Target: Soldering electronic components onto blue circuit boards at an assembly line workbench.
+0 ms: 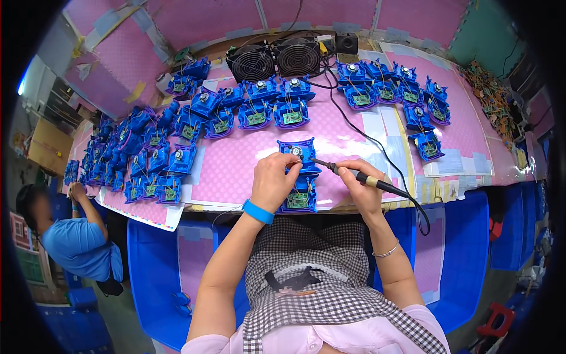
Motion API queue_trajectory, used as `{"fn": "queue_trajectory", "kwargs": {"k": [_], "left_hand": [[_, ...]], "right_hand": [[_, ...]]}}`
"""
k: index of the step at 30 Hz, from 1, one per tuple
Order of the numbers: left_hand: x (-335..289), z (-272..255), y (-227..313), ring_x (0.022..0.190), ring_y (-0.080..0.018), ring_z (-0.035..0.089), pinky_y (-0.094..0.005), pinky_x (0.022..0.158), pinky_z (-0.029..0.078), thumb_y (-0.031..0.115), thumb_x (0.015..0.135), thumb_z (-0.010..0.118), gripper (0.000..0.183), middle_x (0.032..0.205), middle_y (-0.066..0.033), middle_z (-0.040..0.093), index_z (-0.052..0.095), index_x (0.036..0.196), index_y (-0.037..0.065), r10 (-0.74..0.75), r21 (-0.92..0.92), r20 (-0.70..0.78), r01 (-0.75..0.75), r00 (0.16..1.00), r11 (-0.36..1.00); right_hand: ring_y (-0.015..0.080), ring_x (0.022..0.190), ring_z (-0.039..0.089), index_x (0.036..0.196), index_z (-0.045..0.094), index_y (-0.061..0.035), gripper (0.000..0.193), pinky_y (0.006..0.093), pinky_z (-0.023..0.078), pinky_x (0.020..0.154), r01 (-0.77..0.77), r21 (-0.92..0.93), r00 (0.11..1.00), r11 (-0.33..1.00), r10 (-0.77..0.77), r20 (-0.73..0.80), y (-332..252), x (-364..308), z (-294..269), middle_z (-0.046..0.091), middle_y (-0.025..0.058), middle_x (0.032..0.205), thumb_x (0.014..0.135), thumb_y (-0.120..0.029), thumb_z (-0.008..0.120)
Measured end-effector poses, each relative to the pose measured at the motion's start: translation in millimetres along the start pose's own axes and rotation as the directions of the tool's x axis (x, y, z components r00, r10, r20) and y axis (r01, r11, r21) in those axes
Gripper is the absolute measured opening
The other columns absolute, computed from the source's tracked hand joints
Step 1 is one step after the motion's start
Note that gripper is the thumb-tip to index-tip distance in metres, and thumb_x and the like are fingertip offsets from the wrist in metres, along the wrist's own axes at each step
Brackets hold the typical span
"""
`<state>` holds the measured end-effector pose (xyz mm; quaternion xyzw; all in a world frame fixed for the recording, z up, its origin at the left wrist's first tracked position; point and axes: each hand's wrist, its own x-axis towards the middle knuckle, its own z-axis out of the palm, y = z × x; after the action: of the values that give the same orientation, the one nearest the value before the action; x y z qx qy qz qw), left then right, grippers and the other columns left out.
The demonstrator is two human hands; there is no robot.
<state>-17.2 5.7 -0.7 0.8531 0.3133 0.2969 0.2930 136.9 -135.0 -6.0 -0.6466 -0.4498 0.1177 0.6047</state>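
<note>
A blue plastic housing (288,146) lies on the bench in front of me, with a small round speaker (296,151) in its far half. A green circuit board (298,200) sits in the near half. My left hand (272,180) is over the housing's left side, thumb and finger pinched beside the speaker; what is between them is too small to make out. In my right hand (362,187) is a soldering iron (372,182), gripped by its handle like a pen. Its tip points left and reaches the housing just right of the speaker.
More blue housings (257,116) with boards and speakers stand in rows behind and on both sides, heaped at left. Two black fans (298,58) stand at the back. The iron's black cable (359,131) crosses the bench. Blue bins (154,265) sit below; a person (82,242) works at far left.
</note>
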Motion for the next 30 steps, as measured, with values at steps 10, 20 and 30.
{"fn": "queue_trajectory", "kwargs": {"k": [10,20,30], "left_hand": [[2.3,4.1,0.8,0.075,-0.0292,0.067,-0.0384,0.069,0.052,0.013,0.078,0.071,0.013,0.083,-0.0146,0.069,0.073,0.085,0.002,0.005,0.098,0.055,-0.011,0.998,0.995],[1.9,7.2,-0.3,0.075,-0.0293,0.067,-0.0389,0.069,0.052,0.013,0.078,0.071,0.013,0.082,-0.0145,0.069,0.073,0.085,0.002,0.013,0.087,0.024,-0.015,1.000,0.996],[2.9,7.5,-0.7,0.074,-0.0292,0.066,-0.0386,0.067,0.052,0.013,0.077,0.071,0.014,0.082,-0.0147,0.069,0.073,0.085,0.002,0.021,0.099,0.033,-0.024,0.999,0.995]], "right_hand": [[0.0106,0.070,0.060,0.090,0.071,0.0003,0.012,0.0226,0.045,0.063,-0.005,0.052,1.000,0.999,0.005,-0.009,2.9,-1.3,1.7,0.069,0.0076,0.082,0.082,-0.007,0.068],[0.0114,0.072,0.060,0.091,0.071,0.0020,0.012,0.0232,0.045,0.064,0.031,0.089,0.999,0.996,-0.029,-0.026,3.2,-0.3,-0.5,0.069,0.0085,0.083,0.082,-0.005,0.066],[0.0100,0.070,0.060,0.092,0.071,0.0019,0.013,0.0226,0.045,0.062,0.049,0.072,0.998,0.996,-0.047,-0.035,1.9,-0.9,-0.3,0.069,0.0079,0.082,0.083,-0.006,0.066]]}}
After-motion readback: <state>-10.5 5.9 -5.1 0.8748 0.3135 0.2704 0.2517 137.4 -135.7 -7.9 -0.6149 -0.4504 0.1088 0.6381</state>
